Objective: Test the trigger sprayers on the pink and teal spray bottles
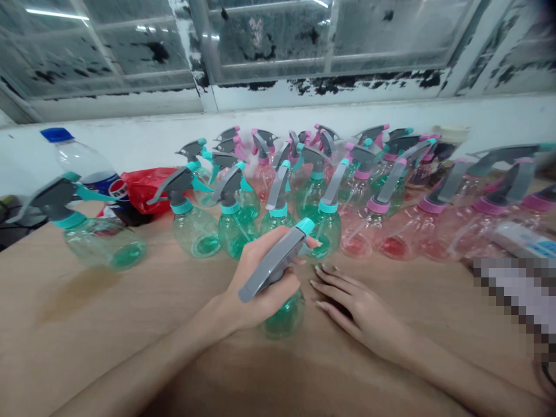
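Note:
My left hand is wrapped around the neck and grey spray head of a green spray bottle, which stands on the wooden table. The bottle's turquoise nozzle points away to the right, and its collar is hidden by my fingers. To the right of this bottle, my right hand rests palm down with its fingers stretched out, holding nothing. Just beyond my hands runs a front row of spray bottles, green ones with turquoise collars on the left and pink ones with pink collars on the right.
More spray bottles crowd behind the front row. One green bottle stands apart at the left, near a Pepsi bottle and a red plastic bag. A blurred-out flat object lies at the right. Behind is a white wall below windows.

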`<state>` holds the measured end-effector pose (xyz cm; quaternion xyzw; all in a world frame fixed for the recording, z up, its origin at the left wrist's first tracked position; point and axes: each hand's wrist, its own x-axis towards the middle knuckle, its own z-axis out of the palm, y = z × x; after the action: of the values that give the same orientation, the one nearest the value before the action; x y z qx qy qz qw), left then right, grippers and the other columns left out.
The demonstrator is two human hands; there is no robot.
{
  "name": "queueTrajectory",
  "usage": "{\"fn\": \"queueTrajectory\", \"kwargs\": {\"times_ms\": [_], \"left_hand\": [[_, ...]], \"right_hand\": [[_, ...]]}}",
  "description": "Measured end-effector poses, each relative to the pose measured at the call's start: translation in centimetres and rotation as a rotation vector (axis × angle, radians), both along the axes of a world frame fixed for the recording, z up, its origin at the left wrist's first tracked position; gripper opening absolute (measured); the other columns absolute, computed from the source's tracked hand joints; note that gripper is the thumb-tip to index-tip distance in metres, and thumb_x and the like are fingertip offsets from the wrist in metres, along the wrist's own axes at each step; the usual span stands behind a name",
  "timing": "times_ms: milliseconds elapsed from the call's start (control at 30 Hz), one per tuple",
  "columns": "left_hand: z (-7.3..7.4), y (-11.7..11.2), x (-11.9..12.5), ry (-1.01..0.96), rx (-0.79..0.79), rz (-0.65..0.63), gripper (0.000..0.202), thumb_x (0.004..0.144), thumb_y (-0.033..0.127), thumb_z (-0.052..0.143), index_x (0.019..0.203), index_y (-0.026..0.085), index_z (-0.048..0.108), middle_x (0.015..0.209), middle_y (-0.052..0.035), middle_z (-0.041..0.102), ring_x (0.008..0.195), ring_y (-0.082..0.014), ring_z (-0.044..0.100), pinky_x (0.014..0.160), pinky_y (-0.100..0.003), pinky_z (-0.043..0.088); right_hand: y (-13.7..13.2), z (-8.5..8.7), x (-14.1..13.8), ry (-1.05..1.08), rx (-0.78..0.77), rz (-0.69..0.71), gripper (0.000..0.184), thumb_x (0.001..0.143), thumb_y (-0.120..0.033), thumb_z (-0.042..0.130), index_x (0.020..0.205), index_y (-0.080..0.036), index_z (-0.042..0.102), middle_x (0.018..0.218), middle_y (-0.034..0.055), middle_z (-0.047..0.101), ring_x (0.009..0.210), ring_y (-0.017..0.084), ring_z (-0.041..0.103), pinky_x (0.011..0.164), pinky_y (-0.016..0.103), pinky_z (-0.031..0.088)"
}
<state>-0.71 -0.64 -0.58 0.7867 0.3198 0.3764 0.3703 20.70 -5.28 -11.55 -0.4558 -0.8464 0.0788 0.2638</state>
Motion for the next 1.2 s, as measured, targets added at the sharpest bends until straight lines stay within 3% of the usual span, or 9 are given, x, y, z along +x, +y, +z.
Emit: {"fn": "queueTrajectory", "kwargs": {"times_ms": [100,267,533,700,833,933,1067,1200], "left_hand": [[0.1,0.1,-0.1,0.019,0.033,0.008,0.035,0.067,0.008,0.05,0.096,0.022,0.063,0.075,0.0028,0.056,0.051,-0.0102,0.042,0.052,-0.024,0.039],[0.4,0.1,0.0,0.052,0.046,0.026,0.027,0.067,0.01,0.049,0.089,0.022,0.061,0.067,0.0036,0.052,0.059,-0.0137,0.05,0.059,-0.026,0.043],[0.6,0.1,-0.1,0.055,0.032,0.008,0.017,0.066,0.012,0.048,0.079,0.021,0.055,0.063,0.0048,0.049,0.054,-0.0117,0.043,0.052,-0.024,0.035],[0.9,0.3,-0.1,0.047,0.004,-0.028,0.029,0.07,0.013,0.05,0.094,0.022,0.062,0.061,0.0067,0.045,0.047,-0.0094,0.035,0.047,-0.023,0.032],[0.2,0.5,0.0,0.075,0.055,-0.04,0.031,0.075,0.018,0.055,0.106,0.02,0.063,0.071,0.0032,0.056,0.048,-0.0076,0.035,0.045,-0.021,0.033],[-0.6,0.3,0.0,0.055,0.075,-0.024,0.039,0.078,0.027,0.06,0.116,0.02,0.061,0.077,0.0004,0.063,0.049,-0.0085,0.042,0.05,-0.023,0.042],[-1.3,-0.1,-0.1,0.049,0.015,-0.031,0.053,0.079,0.035,0.064,0.13,0.024,0.053,0.086,-0.003,0.068,0.069,-0.0171,0.062,0.07,-0.033,0.054],[-1.3,-0.4,-0.5,0.115,0.028,0.009,0.067,0.075,0.035,0.071,0.135,0.027,0.045,0.107,-0.0058,0.066,0.093,-0.025,0.065,0.084,-0.041,0.054]], "right_hand": [[0.0,-0.1,0.0,0.021,0.007,-0.001,0.037,0.095,-0.027,0.051,0.131,-0.023,0.059,0.138,0.0084,0.058,0.13,0.027,0.05,0.107,0.051,0.044],[0.1,0.0,0.0,0.007,0.01,-0.002,0.038,0.096,-0.027,0.05,0.132,-0.023,0.058,0.139,0.0083,0.057,0.131,0.027,0.05,0.107,0.051,0.044],[0.1,0.3,0.0,-0.026,0.01,0.008,0.036,0.097,-0.027,0.047,0.129,-0.018,0.061,0.137,0.0103,0.058,0.131,0.027,0.05,0.108,0.051,0.043],[0.0,0.3,-0.1,-0.045,-0.008,-0.001,0.036,0.098,-0.028,0.046,0.13,-0.018,0.06,0.138,0.0098,0.058,0.131,0.027,0.049,0.108,0.051,0.043],[0.0,0.2,-0.1,-0.041,-0.011,-0.003,0.037,0.098,-0.028,0.047,0.131,-0.018,0.059,0.139,0.0098,0.056,0.132,0.027,0.048,0.108,0.051,0.043],[0.0,0.1,-0.1,-0.045,-0.004,0.001,0.037,0.097,-0.027,0.047,0.13,-0.017,0.059,0.138,0.0108,0.057,0.132,0.028,0.048,0.108,0.052,0.042],[0.1,0.0,0.0,-0.077,0.008,0.009,0.037,0.098,-0.028,0.045,0.129,-0.014,0.061,0.137,0.0126,0.057,0.131,0.029,0.049,0.107,0.053,0.043],[0.1,0.2,0.0,-0.099,0.012,0.022,0.037,0.099,-0.028,0.044,0.128,-0.012,0.061,0.138,0.0136,0.057,0.131,0.029,0.049,0.107,0.053,0.043]]}}
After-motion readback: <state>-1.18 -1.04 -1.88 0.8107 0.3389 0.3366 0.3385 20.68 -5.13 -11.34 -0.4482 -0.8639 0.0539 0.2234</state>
